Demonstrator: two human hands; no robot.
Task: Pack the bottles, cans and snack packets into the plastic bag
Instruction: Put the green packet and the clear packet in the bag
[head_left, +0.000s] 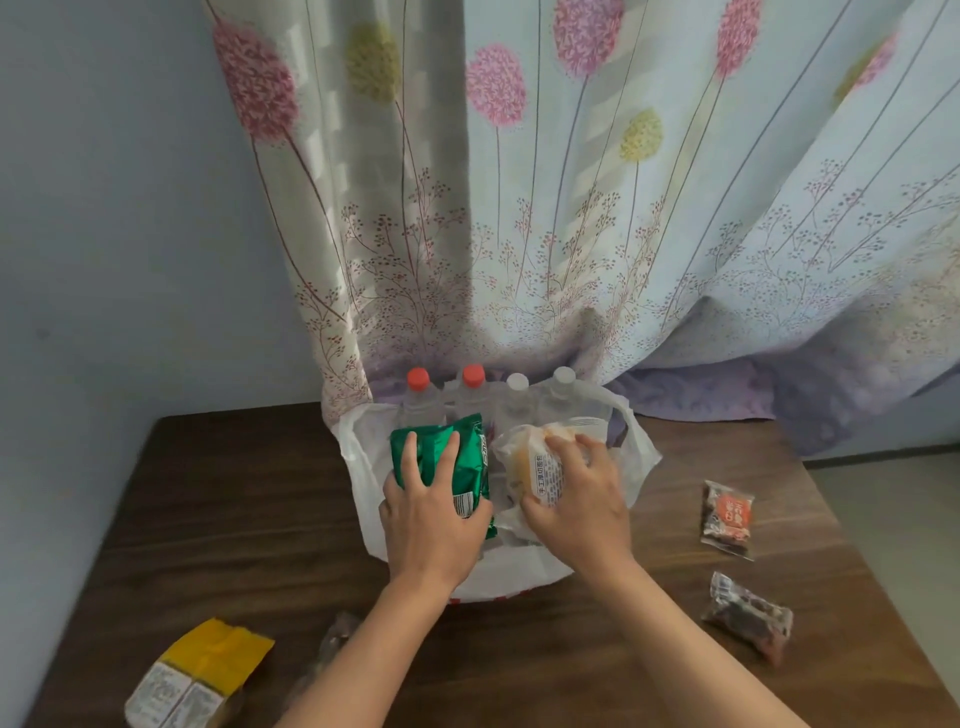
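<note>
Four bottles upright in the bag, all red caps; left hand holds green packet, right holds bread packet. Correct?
Not all: the head view shows two red caps and two white caps. The rest stands: four bottles upright in the bag, left hand holding the green packet, right hand the bread packet.

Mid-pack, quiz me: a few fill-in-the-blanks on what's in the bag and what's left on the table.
1. The left hand holds a ____ snack packet over the plastic bag.
2. Of the four bottles standing in the bag, ____ have red caps.
3. The yellow packet lies on the table on the person's ____ side.
4. The right hand grips a bread packet; right of the bag, ____ dark packets lie on the table.
Missing words: green; two; left; two.
</note>
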